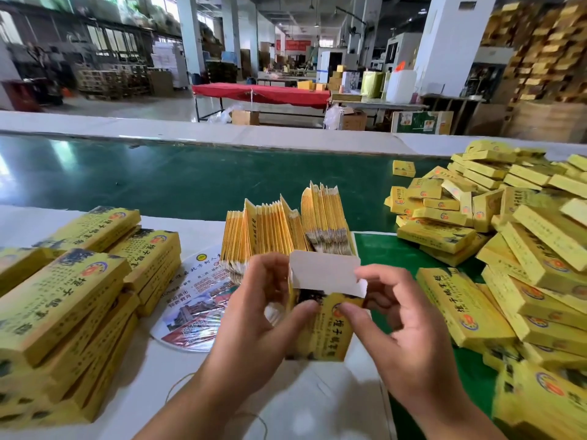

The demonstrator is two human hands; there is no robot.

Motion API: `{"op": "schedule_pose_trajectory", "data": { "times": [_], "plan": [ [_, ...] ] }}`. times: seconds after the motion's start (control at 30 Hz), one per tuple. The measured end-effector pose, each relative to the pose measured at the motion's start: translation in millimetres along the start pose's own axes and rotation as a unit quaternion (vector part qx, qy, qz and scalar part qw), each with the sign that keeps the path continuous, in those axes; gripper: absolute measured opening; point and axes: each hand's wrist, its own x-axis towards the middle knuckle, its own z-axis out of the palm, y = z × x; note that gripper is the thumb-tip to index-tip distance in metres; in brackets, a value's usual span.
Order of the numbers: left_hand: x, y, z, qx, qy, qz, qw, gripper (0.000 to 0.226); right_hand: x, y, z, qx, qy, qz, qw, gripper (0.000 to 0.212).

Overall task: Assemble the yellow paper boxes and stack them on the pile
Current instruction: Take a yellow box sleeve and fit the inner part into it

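We see yellow box (320, 325) held upright above tabletop (317, 404), white flap (324, 273) raised. Left hand (254, 315) grip and right hand (400, 322) grip both pinch it. Pile (508, 236) lies right.

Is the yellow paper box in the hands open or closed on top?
Open. The yellow paper box held by the left hand and right hand has its white top flap standing up, not tucked in.

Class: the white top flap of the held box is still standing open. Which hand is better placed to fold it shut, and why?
Probably the right hand: its fingertips already touch the white flap at its corner, while the left hand grips the yellow box along its side, steadying it.
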Motion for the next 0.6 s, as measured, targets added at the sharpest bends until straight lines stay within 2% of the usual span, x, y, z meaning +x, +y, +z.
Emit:
{"op": "schedule_pose_trajectory", "data": {
  "times": [0.1,0.27,0.4,0.6],
  "plan": [
    [2,-6,-1,0.039,0.03,0.039,0.998,0.047,2,3,0,0.016,0.0,0.012,1.0,0.036],
    [2,-13,-2,0.025,0.051,0.045,0.997,0.051,1,11,-2,-0.022,0.007,0.024,0.999,0.031],
    [3,-12,-3,0.079,-0.005,0.073,0.994,0.037,1,17,-3,-0.04,-0.02,0.005,0.999,0.024],
    [7,-10,-4,0.119,-0.033,0.089,0.988,0.038,6,21,-8,-0.044,-0.053,0.011,0.998,0.016]
  ]
}}
